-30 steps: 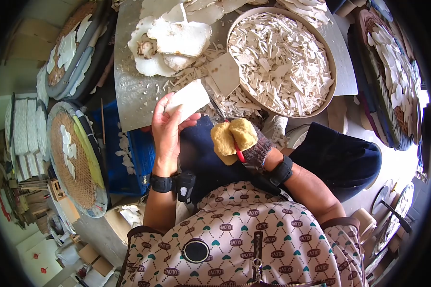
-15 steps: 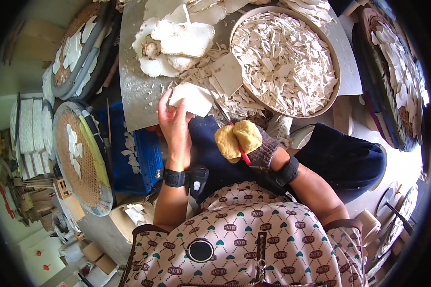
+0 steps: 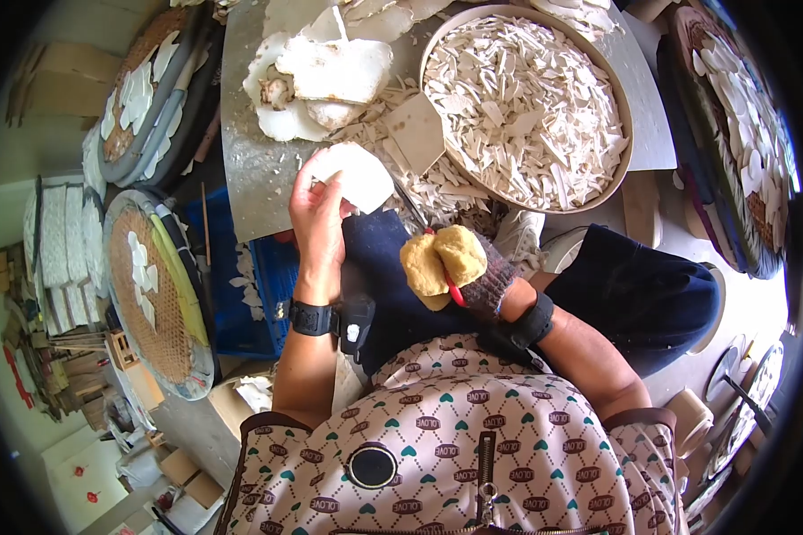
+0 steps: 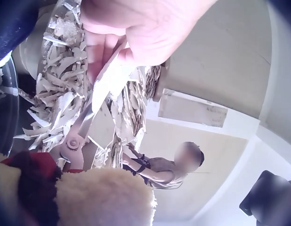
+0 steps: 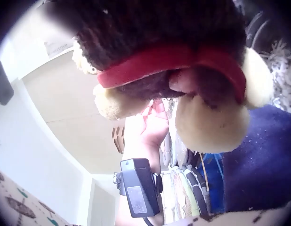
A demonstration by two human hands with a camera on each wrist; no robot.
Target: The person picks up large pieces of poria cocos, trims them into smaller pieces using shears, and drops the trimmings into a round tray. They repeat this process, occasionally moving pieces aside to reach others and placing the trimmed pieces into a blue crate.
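My bare left hand point(image 3: 319, 214) pinches a flat white piece point(image 3: 359, 176) with a rounded outline, thumb on one face and fingers behind. My right hand point(image 3: 491, 278), in a dark knitted glove, grips red-handled shears point(image 4: 74, 141) padded with yellow sponge point(image 3: 444, 260). In the left wrist view the blades meet the edge of the white piece point(image 4: 110, 80). From above, the blades lie at its right edge, over white offcuts. The red handle loop point(image 5: 159, 66) crosses the glove in the right wrist view, where sponge pads hide part of the fingers.
A round tray point(image 3: 627, 134) full of white chips stands on the metal table point(image 3: 250, 178), beside large rough white slabs point(image 3: 339, 71). A blue crate point(image 3: 272, 276) sits left of my knees. Woven racks point(image 3: 152, 312) with white pieces stand to both sides. Another person point(image 4: 166, 165) sits across the room.
My left hand and the white piece have dipped, then risen back leftward, with the piece turned to show a rounder outline. The gloved hand has shifted slightly right and keeps its grip.
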